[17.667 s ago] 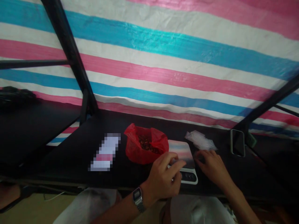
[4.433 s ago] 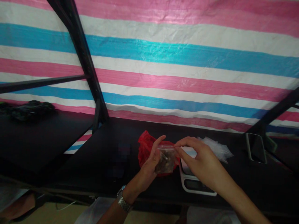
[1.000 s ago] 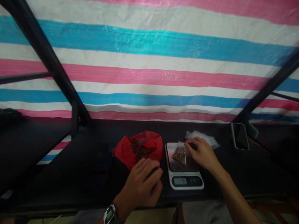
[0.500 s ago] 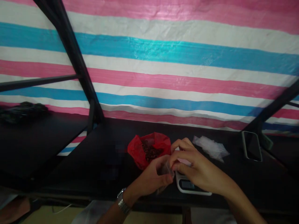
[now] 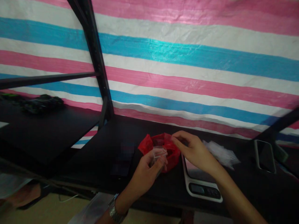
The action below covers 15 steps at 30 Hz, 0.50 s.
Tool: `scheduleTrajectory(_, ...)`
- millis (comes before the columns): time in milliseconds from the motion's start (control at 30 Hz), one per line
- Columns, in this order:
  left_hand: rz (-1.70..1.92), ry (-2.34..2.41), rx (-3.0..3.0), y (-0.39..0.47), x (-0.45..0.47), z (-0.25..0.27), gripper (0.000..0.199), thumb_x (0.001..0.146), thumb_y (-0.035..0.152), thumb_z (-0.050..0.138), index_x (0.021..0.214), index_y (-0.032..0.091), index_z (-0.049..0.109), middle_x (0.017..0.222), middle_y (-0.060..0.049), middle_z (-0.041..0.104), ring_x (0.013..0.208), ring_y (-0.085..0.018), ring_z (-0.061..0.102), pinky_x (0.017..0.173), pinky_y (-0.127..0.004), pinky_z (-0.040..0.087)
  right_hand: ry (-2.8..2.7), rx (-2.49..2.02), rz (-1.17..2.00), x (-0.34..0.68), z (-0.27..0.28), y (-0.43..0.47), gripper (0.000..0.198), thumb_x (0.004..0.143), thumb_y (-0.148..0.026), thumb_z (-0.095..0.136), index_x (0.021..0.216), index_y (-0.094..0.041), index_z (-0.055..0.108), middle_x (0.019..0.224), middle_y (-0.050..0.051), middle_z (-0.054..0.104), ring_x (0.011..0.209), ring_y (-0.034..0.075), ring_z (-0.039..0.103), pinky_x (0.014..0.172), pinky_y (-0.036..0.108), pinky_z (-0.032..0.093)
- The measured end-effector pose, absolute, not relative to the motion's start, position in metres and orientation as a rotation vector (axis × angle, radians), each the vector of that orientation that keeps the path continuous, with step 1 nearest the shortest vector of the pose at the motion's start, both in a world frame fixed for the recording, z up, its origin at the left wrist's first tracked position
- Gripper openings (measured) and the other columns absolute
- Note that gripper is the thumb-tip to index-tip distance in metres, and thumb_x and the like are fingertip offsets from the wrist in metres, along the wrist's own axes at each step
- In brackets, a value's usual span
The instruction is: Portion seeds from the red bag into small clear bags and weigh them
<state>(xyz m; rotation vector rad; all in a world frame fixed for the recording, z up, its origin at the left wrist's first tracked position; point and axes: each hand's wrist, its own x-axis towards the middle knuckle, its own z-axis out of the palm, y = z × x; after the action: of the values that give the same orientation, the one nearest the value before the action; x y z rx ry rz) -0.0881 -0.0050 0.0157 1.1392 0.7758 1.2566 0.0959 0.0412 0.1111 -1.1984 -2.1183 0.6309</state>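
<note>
A small clear plastic zip bag point(image 5: 160, 151) is pinched between the thumb and fingers of my left hand point(image 5: 147, 169), in front of the red plastic bag point(image 5: 174, 160). The red bag's mouth is open and its crumpled rim stands up; the left hand and clear bag partly hide its inside. My right hand point(image 5: 192, 151) is curled at the red bag's right rim, thumb and fingertips together; whether anything is between them I cannot make out. Below that hand lies a white kitchen scale point(image 5: 203, 190) with a small display.
Behind the scale lies a pile of clear plastic bags point(image 5: 221, 154). A phone point(image 5: 265, 156) rests farther right on the black tabletop point(image 5: 93, 166). Black metal posts point(image 5: 99, 65) stand before a striped sheet point(image 5: 187, 74). A dark bundle point(image 5: 42, 104) sits on the left table.
My right hand has parted from the clear bag and moved to the red bag's rim. My left hand has brought the clear bag over the red bag's front. The camera view has shifted.
</note>
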Motion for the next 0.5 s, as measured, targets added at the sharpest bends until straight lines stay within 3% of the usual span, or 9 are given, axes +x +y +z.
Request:
scheduleTrajectory(100,1.130,0.866,1.258,-0.011,-0.102,0.017,0.050,0.095,0.062,0.067,0.116,0.017,0.070,0.088,-0.002,0.067,0.078,-0.015,0.060,0.076,-0.029,0.048,-2.411,-1.536,0.373,0.072,0.089,0.059,0.019,0.105,-0.033,0.059,0.103,-0.024,0.075,0.108,0.004,0.079,0.100,0.022,0.072,0.087,0.031,0.051)
scheduleTrajectory(267,0.716,0.823,1.436,-0.023,-0.110,0.019,0.035,0.099,0.052,0.065,0.111,0.020,0.072,0.092,-0.001,0.068,0.083,-0.016,0.061,0.078,-0.028,0.047,-2.396,-1.743,0.182,0.046,0.063,0.079,0.025,0.105,-0.033,0.057,0.114,-0.014,0.071,0.118,0.020,0.076,0.116,0.034,0.069,0.094,0.041,0.049)
scheduleTrajectory(400,0.683,0.814,1.461,-0.025,-0.110,0.020,0.035,0.100,0.052,0.064,0.114,0.020,0.072,0.099,-0.001,0.069,0.088,-0.016,0.062,0.081,-0.027,0.048,-2.401,-1.767,0.241,0.048,0.061,0.089,0.018,0.100,-0.030,0.063,0.113,-0.019,0.071,0.107,0.013,0.079,0.102,0.029,0.073,0.084,0.035,0.049)
scheduleTrajectory(500,0.711,0.825,1.481,-0.023,-0.110,0.023,0.034,0.099,0.049,0.065,0.117,0.021,0.072,0.104,-0.002,0.071,0.092,-0.017,0.062,0.085,-0.028,0.048,-2.426,-1.705,0.295,0.057,0.065,0.090,0.016,0.093,-0.022,0.069,0.108,-0.021,0.073,0.106,0.011,0.080,0.107,0.028,0.070,0.090,0.035,0.047)
